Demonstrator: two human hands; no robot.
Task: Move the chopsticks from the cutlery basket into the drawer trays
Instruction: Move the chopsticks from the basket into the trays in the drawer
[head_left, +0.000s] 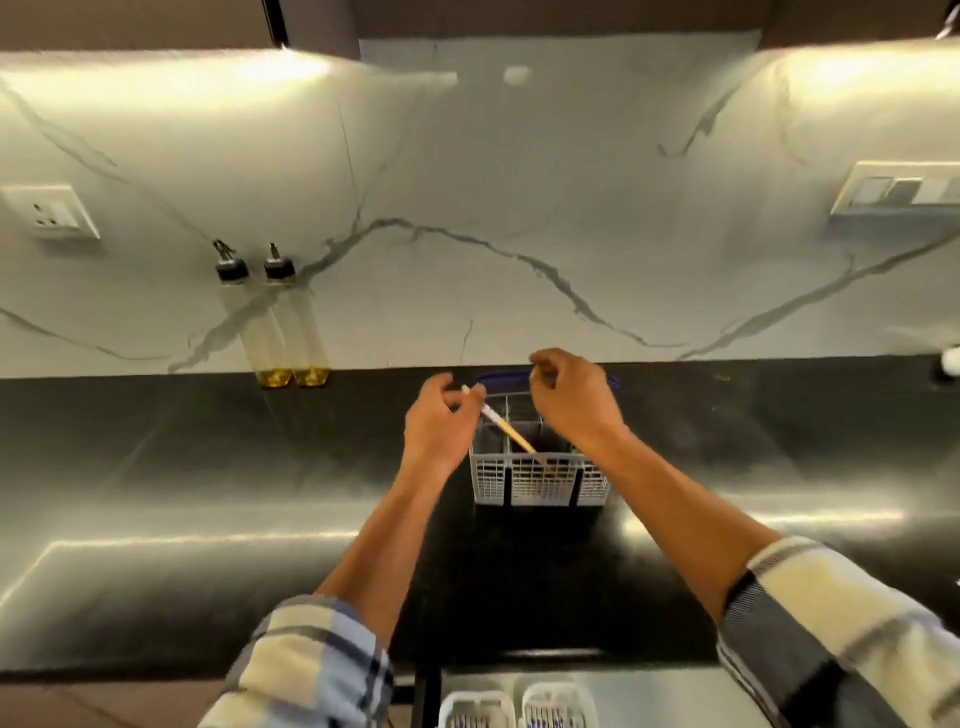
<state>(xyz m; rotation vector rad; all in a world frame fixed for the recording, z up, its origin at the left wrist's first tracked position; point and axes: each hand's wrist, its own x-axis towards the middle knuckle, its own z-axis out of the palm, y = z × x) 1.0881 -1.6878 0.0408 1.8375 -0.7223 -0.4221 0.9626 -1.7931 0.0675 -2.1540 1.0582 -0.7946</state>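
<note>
**Over the basket, lifting a chopstick out**

At the basket's left rim, my left hand has its fingers curled around the upper end of a chopstick, pinching it near the top where a pale, printed band shows. The stick slants down to the right, its lower tip still inside a middle compartment of the basket. My right hand is over the basket's far rim, thumb and fingers curled close together; it seems to pinch the blue handle there, but blur keeps me from being sure, so I cannot tell what it holds.

The basket stands on the dark counter, near the marble wall. Two oil bottles stand well to the left against that wall. Below me, at the bottom edge of the view, the open drawer shows two white trays side by side, with what look like blue-marked chopsticks already lying in them.

I judge this to be the pick-up step: the stick is gripped but not yet clear of the basket. Next I need to draw it up along its own slant so the tip does not snag on the divider, then bring it back toward me and down, and lay it lengthwise in a tray. Whether more sticks remain in the basket I cannot see.
</note>
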